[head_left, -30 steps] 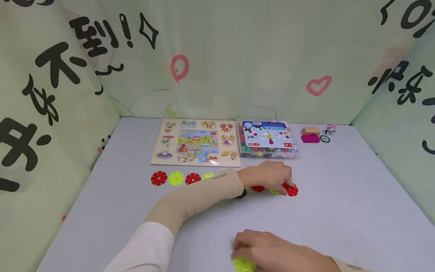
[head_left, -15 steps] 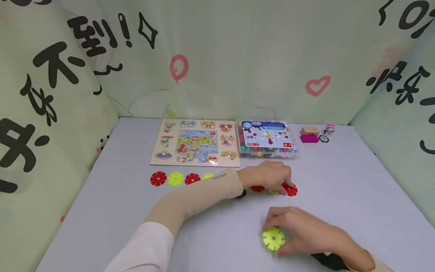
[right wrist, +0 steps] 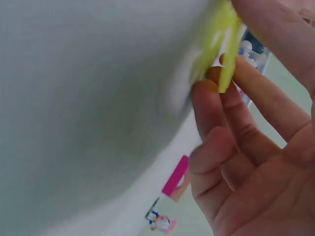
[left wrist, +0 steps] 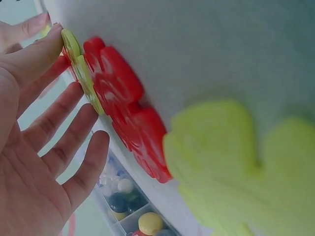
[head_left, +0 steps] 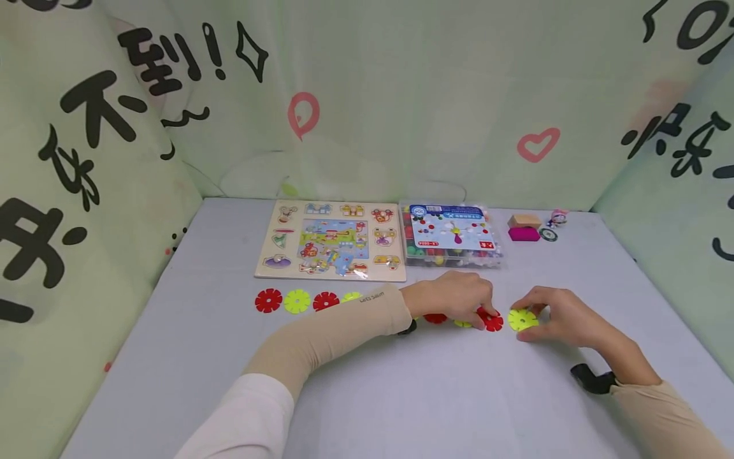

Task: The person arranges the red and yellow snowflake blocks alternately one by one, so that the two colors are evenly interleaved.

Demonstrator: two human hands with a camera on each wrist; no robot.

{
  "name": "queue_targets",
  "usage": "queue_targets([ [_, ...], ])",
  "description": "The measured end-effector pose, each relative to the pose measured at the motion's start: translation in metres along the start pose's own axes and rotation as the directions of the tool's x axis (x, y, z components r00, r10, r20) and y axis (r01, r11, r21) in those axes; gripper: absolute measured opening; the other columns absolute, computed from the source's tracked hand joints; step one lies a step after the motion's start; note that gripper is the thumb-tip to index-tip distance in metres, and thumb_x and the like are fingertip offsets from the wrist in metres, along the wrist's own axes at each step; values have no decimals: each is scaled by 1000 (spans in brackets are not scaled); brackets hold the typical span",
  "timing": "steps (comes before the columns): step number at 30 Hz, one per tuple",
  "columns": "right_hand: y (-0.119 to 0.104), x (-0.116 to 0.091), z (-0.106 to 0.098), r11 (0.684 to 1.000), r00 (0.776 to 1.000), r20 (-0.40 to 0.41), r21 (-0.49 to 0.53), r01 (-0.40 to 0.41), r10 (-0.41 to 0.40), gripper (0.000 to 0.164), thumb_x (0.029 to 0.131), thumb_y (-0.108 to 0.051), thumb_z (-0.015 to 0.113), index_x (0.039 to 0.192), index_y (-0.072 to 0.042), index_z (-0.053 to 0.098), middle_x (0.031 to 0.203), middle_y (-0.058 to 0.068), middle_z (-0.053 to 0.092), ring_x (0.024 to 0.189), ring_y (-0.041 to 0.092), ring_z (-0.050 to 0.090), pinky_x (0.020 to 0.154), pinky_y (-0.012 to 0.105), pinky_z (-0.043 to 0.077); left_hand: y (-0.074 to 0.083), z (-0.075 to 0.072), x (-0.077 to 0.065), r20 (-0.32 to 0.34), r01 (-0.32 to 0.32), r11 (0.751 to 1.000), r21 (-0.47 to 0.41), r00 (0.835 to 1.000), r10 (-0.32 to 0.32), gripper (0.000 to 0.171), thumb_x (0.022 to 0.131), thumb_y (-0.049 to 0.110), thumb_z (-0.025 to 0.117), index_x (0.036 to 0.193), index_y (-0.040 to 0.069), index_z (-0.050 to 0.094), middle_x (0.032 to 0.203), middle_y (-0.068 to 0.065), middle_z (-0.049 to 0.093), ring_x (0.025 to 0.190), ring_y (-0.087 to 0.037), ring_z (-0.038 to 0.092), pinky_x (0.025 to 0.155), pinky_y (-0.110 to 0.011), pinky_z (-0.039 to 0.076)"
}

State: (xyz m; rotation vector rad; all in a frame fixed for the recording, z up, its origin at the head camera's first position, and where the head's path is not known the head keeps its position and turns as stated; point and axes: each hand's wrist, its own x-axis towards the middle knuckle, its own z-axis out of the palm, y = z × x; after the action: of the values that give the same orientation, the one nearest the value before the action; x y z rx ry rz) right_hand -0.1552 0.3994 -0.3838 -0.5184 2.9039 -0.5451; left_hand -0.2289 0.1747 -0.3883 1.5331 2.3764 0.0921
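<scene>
Notched plastic snowflake discs lie in a row, red and yellow by turns, starting with a red disc [head_left: 268, 300] at the left. My left hand [head_left: 459, 296] rests at the row's right end, its thumb and index fingertips on the last red snowflake disc [head_left: 494, 321]. In the left wrist view, the left hand's [left wrist: 44, 132] other fingers stretch out loosely. My right hand [head_left: 564, 315] pinches a yellow snowflake disc [head_left: 523, 320] between thumb and fingers, just right of that red one. The left sleeve [head_left: 338, 331] hides the row's middle.
Behind the row lie a wooden puzzle board [head_left: 269, 258] and a clear box [head_left: 453, 260] of coloured beads. At the back right sit a tan block [head_left: 524, 220], a magenta block [head_left: 524, 234], a small wheel [head_left: 548, 235] and a figurine [head_left: 557, 218].
My right hand has carried the yellow snowflake disc from the table's front up and right to the row's right end. The left hand has stayed in place.
</scene>
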Motion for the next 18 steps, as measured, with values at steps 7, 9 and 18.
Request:
queue_targets([
  [7,-1,5,9,1000,999,-42,-17,17,-18,48,64,-38,85,106,-18,73,92,-7,62,81,9,54,66,20,49,0,1,0,-12,-7,1000,19,1000,7,47,83,48,66,128,40,56,121,13,56,102,-1,47,76,-16,42],
  [9,-2,5,8,1000,999,-40,-16,17,-17,49,64,-38,85,106,-18,73,91,-6,62,80,9,54,65,20,48,-1,1,0,-13,-6,1000,20,1000,7,47,83,48,66,128,39,56,120,13,56,101,-2,48,76,-16,42],
  [18,-4,4,5,1000,1000,-16,1,-12,12,58,65,-42,83,114,-14,69,98,-3,64,82,11,54,64,19,48,-4,-2,1,7,4,999,-40,1000,-3,50,83,49,66,130,41,53,122,14,55,104,0,47,78,-15,42],
])
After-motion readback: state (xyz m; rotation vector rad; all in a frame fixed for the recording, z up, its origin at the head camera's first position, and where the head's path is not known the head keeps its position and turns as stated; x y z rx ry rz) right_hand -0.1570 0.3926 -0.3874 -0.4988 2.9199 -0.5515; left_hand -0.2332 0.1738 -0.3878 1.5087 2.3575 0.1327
